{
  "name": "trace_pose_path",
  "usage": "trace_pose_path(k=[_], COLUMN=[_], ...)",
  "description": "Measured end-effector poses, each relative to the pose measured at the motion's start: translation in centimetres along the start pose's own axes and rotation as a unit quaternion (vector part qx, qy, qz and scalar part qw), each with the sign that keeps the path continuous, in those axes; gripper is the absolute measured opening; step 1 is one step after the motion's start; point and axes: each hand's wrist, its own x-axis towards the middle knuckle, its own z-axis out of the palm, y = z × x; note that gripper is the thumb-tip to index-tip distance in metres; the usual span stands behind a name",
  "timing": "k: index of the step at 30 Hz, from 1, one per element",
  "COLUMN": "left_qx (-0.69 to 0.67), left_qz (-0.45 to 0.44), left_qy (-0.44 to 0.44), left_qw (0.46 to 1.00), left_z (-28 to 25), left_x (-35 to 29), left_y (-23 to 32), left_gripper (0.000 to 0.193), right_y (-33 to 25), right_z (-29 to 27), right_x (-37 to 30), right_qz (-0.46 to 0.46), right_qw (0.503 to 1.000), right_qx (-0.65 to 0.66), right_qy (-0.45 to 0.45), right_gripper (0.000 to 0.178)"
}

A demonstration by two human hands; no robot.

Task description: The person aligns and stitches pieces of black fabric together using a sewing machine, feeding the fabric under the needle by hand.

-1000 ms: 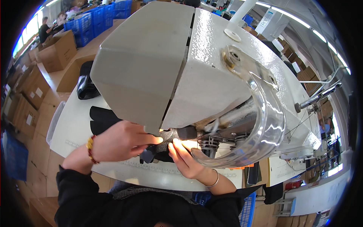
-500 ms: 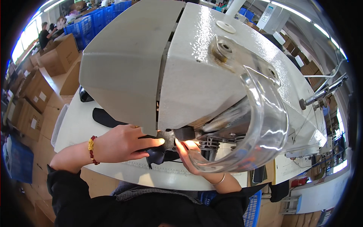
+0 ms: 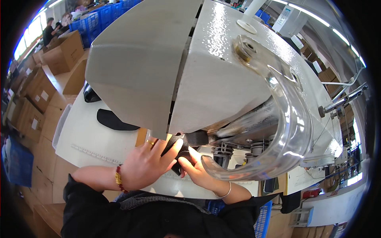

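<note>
A large off-white sewing machine (image 3: 222, 91) fills the middle of the view, its head hiding the needle area. Beneath its front edge, both hands are closed on a small black fabric piece (image 3: 184, 154) with a folded, curved edge. My left hand (image 3: 143, 164), with a ring and beaded bracelet, presses the piece from the left, some fingertips hidden under the machine head. From the right, my right hand (image 3: 198, 170) pinches its near edge between thumb and fingers. A curved clear plastic guard (image 3: 295, 135) hangs just right of that hand.
Left on the white table (image 3: 79, 137) lie a flat black curved piece (image 3: 115, 120) and a shiny dark object (image 3: 91, 93). Ruler markings run along the table. Cardboard boxes (image 3: 61, 53) and blue crates (image 3: 87, 29) stand at far left, near a seated person (image 3: 49, 31).
My left hand has moved right and nearer to my body, wrist turned, with fingers bent over the piece. The black piece has turned, and my right thumb now shows on its near edge.
</note>
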Motion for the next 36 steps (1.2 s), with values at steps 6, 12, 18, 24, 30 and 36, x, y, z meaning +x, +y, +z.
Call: trace_pose_path(k=[6, 12, 18, 24, 30, 36], left_qx=[0.068, 0.086, -0.036, -0.254, -0.107, -0.097], left_qz=[-0.056, -0.110, -0.099, -0.012, 0.195, 0.234], left_qy=[0.097, 0.113, 0.090, -0.053, 0.025, 0.108], left_qw=[0.991, 0.984, 0.990, 0.966, 0.975, 0.961], left_z=[1.5, 2.5, 0.4, -1.3, 0.0, -0.2], left_x=[0.7, 1.5, 1.4, -0.2, -1.2, -0.2], left_y=[2.0, 3.6, 2.8, -4.2, -5.1, -4.3], left_gripper=[0.041, 0.033, 0.026, 0.051, 0.038, 0.028], right_y=[-0.6, 3.4, 0.7, 2.4, 0.3, 2.9], right_z=[0.0, 0.0, -0.7, 0.0, 0.8, -0.4], right_x=[-0.1, 0.4, 0.2, 0.9, -0.4, -0.2], right_qz=[0.036, -0.068, -0.059, -0.067, 0.027, 0.046], right_qw=[0.997, 0.988, 0.994, 0.997, 0.984, 0.996], right_qx=[-0.008, -0.105, -0.089, 0.029, 0.168, 0.075], right_qy=[0.063, 0.091, 0.021, 0.039, 0.060, 0.020], right_gripper=[0.015, 0.026, 0.027, 0.027, 0.018, 0.048])
